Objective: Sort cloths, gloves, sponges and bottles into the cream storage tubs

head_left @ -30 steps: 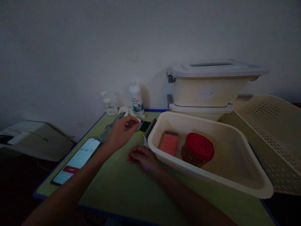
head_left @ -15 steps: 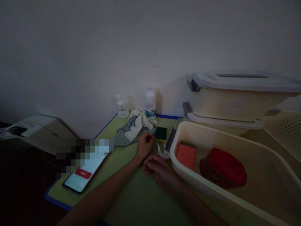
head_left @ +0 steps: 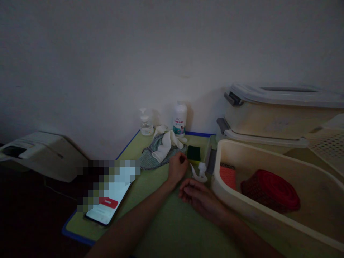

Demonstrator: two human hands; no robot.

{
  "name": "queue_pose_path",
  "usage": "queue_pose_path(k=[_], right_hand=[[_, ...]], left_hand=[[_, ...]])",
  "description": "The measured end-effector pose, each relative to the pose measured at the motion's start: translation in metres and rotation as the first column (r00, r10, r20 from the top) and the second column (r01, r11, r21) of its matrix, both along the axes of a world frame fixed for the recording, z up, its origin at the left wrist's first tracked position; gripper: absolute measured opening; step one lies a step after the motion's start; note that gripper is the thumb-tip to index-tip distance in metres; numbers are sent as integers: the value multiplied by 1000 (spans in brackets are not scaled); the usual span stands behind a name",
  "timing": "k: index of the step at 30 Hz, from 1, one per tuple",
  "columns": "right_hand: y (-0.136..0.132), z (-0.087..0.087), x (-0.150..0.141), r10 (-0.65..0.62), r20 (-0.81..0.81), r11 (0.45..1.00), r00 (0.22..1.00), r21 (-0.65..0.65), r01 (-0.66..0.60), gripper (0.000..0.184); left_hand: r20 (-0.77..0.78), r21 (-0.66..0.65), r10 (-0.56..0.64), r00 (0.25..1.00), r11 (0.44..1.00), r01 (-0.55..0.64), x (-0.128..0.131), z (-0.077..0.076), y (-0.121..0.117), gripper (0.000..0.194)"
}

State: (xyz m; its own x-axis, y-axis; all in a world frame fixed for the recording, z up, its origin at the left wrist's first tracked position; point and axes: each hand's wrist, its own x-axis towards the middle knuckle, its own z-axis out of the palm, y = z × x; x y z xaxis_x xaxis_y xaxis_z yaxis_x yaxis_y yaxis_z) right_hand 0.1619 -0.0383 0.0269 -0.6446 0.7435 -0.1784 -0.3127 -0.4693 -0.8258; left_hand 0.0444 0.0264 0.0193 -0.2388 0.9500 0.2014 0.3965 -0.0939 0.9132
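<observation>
My left hand point(head_left: 177, 168) rests on the green tabletop with its fingers curled in and nothing visible in them. Just in front of it lie a grey-green mesh cloth point(head_left: 150, 154) and white gloves point(head_left: 163, 147). Nearer to me, my right hand point(head_left: 197, 195) is loosely closed, its fingers bent inward and no object showing. Between the right hand and a green-and-yellow sponge point(head_left: 194, 153) lies a white trigger spray head point(head_left: 200, 172), apart from both hands. The room is dim, so the inner sides of the fingers are hard to see.
A cream bin point(head_left: 255, 211) on the right holds a red basket point(head_left: 271, 190) and an orange scrubbing sponge point(head_left: 228, 176). Behind stand lidded boxes point(head_left: 279, 120). A white bottle point(head_left: 180, 120) and pump bottle point(head_left: 146, 125) are by the wall. A lit phone point(head_left: 110, 200) lies left.
The whole view has shifted, with the table, bins and hands all appearing farther right. Both hands keep nearly the same pose and place on the table.
</observation>
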Motion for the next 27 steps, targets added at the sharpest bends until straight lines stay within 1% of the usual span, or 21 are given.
queue_pose_path(k=[8, 14, 21, 24, 27], right_hand=[[-3, 5, -1, 1, 10, 1000, 1000, 13, -1, 20], [-5, 4, -1, -24, 28, 996, 999, 83, 21, 17], [-7, 2, -2, -4, 72, 986, 997, 167, -8, 21], [-6, 1, -3, 0, 118, 973, 993, 229, -27, 20], [-5, -2, -3, 18, 170, 947, 985, 314, -71, 19]], left_hand=[[-10, -16, 13, 1000, 1000, -14, 0, 4, -1, 11], [-11, 5, 9, 1000, 1000, -9, -1, 4, 0, 12], [-4, 41, 8, 1000, 999, -8, -8, 0, 7, 12], [-31, 91, -19, 999, 996, 21, -6, 0, 4, 10], [-74, 156, -99, 992, 982, 110, -2, 3, -1, 15]])
